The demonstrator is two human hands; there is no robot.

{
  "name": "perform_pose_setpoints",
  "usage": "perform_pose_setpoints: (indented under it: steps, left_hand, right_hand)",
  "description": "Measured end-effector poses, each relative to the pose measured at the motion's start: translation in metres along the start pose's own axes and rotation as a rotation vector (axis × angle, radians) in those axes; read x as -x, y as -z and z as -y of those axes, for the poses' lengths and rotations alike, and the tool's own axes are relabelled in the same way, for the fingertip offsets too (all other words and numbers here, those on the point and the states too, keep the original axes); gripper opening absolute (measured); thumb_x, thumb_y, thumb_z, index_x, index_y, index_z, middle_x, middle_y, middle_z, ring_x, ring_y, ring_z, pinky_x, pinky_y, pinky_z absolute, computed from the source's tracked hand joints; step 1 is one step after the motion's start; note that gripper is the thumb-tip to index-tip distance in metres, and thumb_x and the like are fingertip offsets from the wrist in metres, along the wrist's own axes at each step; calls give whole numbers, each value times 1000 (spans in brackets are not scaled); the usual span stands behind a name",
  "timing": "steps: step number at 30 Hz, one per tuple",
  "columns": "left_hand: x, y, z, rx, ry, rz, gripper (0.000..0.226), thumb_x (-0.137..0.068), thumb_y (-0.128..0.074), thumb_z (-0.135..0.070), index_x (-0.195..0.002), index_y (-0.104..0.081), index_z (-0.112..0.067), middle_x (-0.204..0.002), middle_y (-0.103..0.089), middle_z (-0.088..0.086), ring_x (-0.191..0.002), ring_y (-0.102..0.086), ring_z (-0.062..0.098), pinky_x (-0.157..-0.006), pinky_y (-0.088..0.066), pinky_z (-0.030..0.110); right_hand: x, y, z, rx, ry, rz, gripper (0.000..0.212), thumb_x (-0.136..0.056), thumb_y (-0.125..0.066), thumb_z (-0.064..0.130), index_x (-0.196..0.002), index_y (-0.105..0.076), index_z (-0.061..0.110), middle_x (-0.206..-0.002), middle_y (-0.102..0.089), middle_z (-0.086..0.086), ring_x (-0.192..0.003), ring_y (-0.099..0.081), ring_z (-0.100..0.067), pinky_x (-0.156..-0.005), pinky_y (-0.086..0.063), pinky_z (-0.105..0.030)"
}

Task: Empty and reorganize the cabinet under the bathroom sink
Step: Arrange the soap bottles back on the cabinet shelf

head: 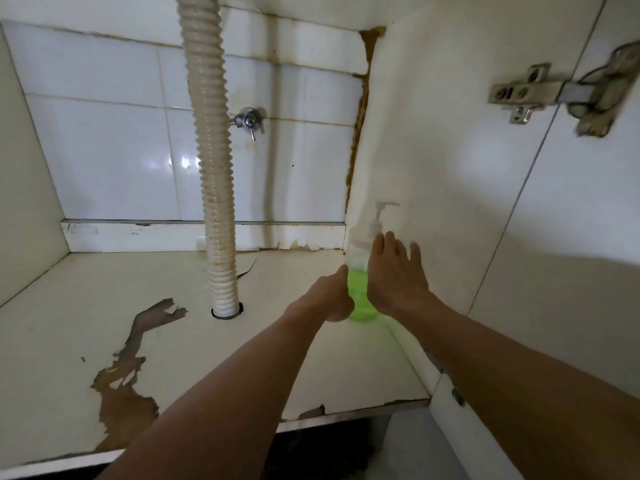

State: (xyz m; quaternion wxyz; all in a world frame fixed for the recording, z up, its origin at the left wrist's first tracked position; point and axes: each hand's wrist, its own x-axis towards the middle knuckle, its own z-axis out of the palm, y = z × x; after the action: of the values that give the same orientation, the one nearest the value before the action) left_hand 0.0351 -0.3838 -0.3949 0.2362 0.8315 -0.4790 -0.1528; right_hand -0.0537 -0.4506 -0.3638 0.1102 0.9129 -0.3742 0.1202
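the pump bottle (360,271) is clear plastic with rounded shoulders, a white pump head on top with its spout pointing right, and bright green liquid filling roughly its lower half. it stands upright on the cabinet floor (173,289) in the back right corner, close against the right side wall (433,150).

the floor is a cream laminated board, its skin cracked and peeled away in ragged patches at the front left, showing brown board beneath. a ribbed, corrugated drain hose (214,168), off-white and stained, drops from above and passes through a round hole in the floor. behind it the back wall is glossy white tile with yellowed grout, and a small chrome valve (248,122) sticks out of it. a dull metal hinge (540,95) sits on the side wall, joined to the open door.

both bare forearms reach in from the front. the left hand (329,299) wraps the bottle's lower left side, fingers curled round the green part. the right hand (394,275) lies against the bottle's right side with fingers straight and spread, pointing upward, not closed around it.
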Motion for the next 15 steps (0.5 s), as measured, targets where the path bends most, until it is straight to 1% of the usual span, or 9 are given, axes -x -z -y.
perform_pose_setpoints:
  steps: [2, 5, 6, 8, 10, 12, 13, 14, 15]
  left_hand:
    - [28, 0, -1, -60, -38, -47, 55, -93, -47, -9, -144, -27, -13, -134, -53, 12, -121, -51, 30, -96, -45, 37]
    - [79, -4, 6, -56, -31, -83, 58, -94, -48, -13, -147, -25, -15, -144, -45, 9, -132, -42, 26, -105, -36, 35]
    - [96, -5, 9, -39, -13, -82, 57, -95, -48, -16, -147, -26, -17, -144, -45, 8, -132, -41, 26, -107, -36, 34]
    - [127, -7, 16, -14, 13, -91, 48, -94, -49, -18, -142, -39, -17, -136, -54, 6, -125, -49, 24, -103, -38, 30]
    - [156, -11, 25, -12, 35, -97, 36, -94, -47, -16, -130, -53, -17, -124, -63, 3, -115, -56, 21, -95, -41, 25]
    - [184, -15, 36, -63, 55, -70, 32, -94, -45, -14, -122, -59, -17, -122, -63, 4, -114, -56, 22, -94, -41, 27]
    - [197, -18, 43, -108, 66, -40, 32, -93, -44, -13, -121, -60, -16, -125, -62, 4, -117, -54, 23, -96, -40, 29]
    - [209, -22, 52, -147, 81, -1, 34, -93, -43, -11, -121, -60, -16, -126, -61, 5, -119, -52, 24, -98, -40, 30]
    - [221, -27, 62, -179, 97, 49, 36, -91, -42, -8, -121, -61, -15, -126, -61, 5, -119, -53, 24, -99, -41, 31]
  right_hand:
    - [36, -2, 5, -235, 1, -38, 68, -86, -49, 15, -145, -17, 5, -149, -25, -14, -136, -30, -29, -118, -14, -46]
    - [96, -13, 3, -580, -26, -65, 58, -86, -54, 16, -139, -31, 9, -144, -34, -9, -128, -41, -29, -110, -30, -41]
    - [114, -18, 0, -662, -34, -59, 55, -86, -54, 14, -138, -35, 9, -142, -37, -9, -125, -44, -29, -106, -35, -38]
    - [141, -29, -6, -787, -31, 3, 48, -86, -54, 9, -133, -42, 10, -134, -46, -7, -120, -50, -25, -100, -42, -36]
    - [163, -43, -10, -776, 10, 166, 39, -87, -52, 7, -125, -49, 13, -119, -56, -6, -110, -57, -25, -93, -47, -36]
    - [183, -54, -14, -698, 108, 455, 30, -88, -54, 9, -116, -52, 16, -101, -61, -4, -99, -62, -26, -85, -52, -35]
    - [192, -57, -15, -674, 159, 609, 30, -87, -59, 11, -116, -53, 17, -98, -61, -4, -95, -62, -24, -79, -53, -31]
    - [201, -56, -15, -614, 208, 745, 37, -86, -64, 15, -121, -51, 16, -99, -61, -3, -92, -61, -20, -75, -51, -26]
    - [208, -55, -14, -528, 270, 832, 48, -85, -67, 20, -128, -48, 15, -104, -62, -4, -92, -59, -17, -75, -49, -25]
